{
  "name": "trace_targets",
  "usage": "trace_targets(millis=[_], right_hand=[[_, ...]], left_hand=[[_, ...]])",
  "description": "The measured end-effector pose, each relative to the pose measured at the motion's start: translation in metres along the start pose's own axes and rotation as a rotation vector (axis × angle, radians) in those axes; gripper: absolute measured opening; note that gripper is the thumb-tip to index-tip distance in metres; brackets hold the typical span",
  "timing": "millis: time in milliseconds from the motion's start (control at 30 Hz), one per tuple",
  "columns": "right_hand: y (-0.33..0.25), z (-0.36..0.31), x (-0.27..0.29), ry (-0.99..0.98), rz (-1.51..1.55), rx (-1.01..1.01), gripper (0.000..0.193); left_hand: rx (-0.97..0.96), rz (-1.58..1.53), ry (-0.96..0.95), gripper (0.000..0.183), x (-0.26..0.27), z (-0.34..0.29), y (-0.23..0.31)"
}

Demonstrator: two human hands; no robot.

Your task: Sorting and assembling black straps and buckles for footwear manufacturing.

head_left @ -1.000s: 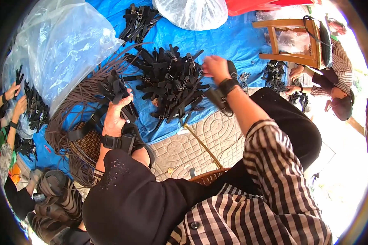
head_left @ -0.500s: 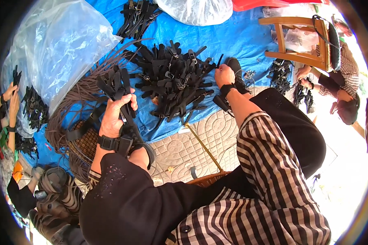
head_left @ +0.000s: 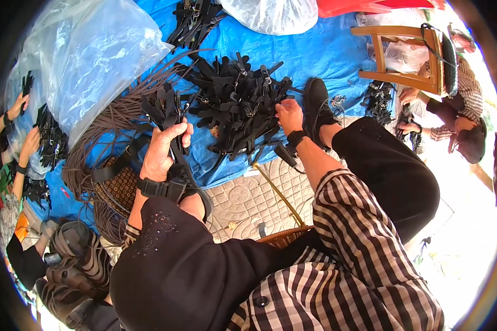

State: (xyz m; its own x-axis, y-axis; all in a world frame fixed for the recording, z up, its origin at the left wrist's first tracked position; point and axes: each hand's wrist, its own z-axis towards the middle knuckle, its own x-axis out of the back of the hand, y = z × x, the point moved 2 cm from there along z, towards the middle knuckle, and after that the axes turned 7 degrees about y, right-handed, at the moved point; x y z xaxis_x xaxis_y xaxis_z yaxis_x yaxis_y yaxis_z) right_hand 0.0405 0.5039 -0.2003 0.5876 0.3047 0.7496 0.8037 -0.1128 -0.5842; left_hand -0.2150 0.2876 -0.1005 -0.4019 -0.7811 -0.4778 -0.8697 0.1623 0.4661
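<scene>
My left hand [head_left: 168, 144] is closed around a bundle of black buckle straps [head_left: 161, 107], whose ends fan out above the fist. To its right, a heap of black buckle straps [head_left: 234, 105] with metal buckles lies on a blue tarp. At the heap's right edge is my right hand [head_left: 289, 115], fingers curled together and touching the straps. Whatever is between its fingertips is hidden. Both wrists wear dark bands.
Long brown cords [head_left: 102, 118] lie left of the heap, beside a clear plastic sheet [head_left: 99, 49]. A wooden stool [head_left: 378, 52] lies tipped at the far right. A wicker basket [head_left: 284, 236] sits close to me. Other people handle straps at both sides.
My right hand has moved left and nearer, from beside the shoe to the heap's edge. The left hand with its bundle has shifted slightly right. Co-workers' hands on the left have moved apart.
</scene>
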Motion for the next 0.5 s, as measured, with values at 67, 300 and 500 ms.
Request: trace_targets(millis=[67, 300, 500], right_hand=[[-0.015, -0.011, -0.015, -0.035, 0.104, -0.166, 0.031], [-0.014, -0.003, -0.008, 0.129, 0.267, -0.39, 0.026], [-0.033, -0.025, 0.01, 0.048, 0.451, -0.277, 0.02]], left_hand=[[0.017, -0.007, -0.008, 0.018, 0.01, -0.002, -0.002], [0.064, 0.105, -0.072, 0.022, -0.01, 0.005, -0.001], [-0.035, 0.109, -0.046, 0.02, -0.006, 0.013, 0.003]])
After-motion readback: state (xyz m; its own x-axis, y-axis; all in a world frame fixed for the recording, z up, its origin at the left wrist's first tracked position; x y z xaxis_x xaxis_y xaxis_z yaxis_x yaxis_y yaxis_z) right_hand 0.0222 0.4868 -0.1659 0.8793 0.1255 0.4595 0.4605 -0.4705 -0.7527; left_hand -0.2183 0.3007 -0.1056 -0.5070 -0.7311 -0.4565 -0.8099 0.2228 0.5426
